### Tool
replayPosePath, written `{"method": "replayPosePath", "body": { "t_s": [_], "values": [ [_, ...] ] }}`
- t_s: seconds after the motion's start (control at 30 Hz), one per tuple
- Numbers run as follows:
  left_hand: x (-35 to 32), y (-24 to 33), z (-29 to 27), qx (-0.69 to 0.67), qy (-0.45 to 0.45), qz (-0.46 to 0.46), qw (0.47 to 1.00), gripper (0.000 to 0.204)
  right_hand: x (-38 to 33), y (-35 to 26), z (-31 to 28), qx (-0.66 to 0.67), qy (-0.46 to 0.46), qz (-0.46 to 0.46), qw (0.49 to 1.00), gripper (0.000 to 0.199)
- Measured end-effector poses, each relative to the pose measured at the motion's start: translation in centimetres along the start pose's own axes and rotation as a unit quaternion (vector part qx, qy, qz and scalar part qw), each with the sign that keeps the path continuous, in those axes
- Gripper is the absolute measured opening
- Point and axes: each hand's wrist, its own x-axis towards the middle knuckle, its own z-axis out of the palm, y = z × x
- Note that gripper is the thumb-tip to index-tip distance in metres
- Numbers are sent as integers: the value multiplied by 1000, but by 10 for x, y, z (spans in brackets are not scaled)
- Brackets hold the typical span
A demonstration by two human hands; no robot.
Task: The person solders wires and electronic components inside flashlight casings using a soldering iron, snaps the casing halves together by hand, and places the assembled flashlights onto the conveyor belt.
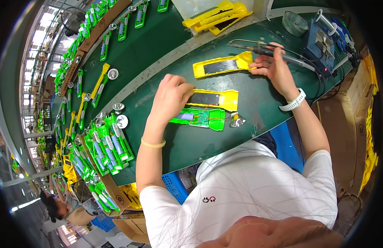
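Observation:
My left hand, fingers curled together, is closed at the left end of a yellow torch casing half with a dark panel inside. Its fingertips are partly hidden. Just nearer to me lies a green casing half with a battery and circuit board. Thin wires run from it to a silvery reflector. My right hand is closed around a soldering iron with a thin metal guide along it. Its lower fingers reach the wide end of a second yellow casing half, which lies farther away.
Green torch halves with batteries are piled at left. More stand along a curved track. Yellow casings lie at the back. A blue soldering station and round glass dish stand at right. A person sits far left.

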Motion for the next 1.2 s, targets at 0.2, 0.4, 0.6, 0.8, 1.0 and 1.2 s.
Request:
{"method": "replayPosePath", "body": {
  "t_s": [0.2,0.4,0.6,0.8,1.0,1.2],
  "values": [
    [-28,7,-29,-177,-93,75,977,39,-32,3,-1,9,28,-32,999,46],
    [-51,6,-18,-184,-71,-23,980,47,-21,15,5,-35,-12,-28,999,45],
    [0,-141,-35,-120,112,-214,963,55,-14,21,4,-21,5,5,1000,46],
    [48,-239,-65,-173,-110,-360,910,68,-23,24,2,-12,6,-31,999,44],
    [95,-359,-78,33,-62,-476,877,86,-21,17,10,-20,38,-32,999,48],
    [139,-355,-38,168,62,-529,830,64,-23,16,12,-40,17,-31,999,50]
  ]
}}
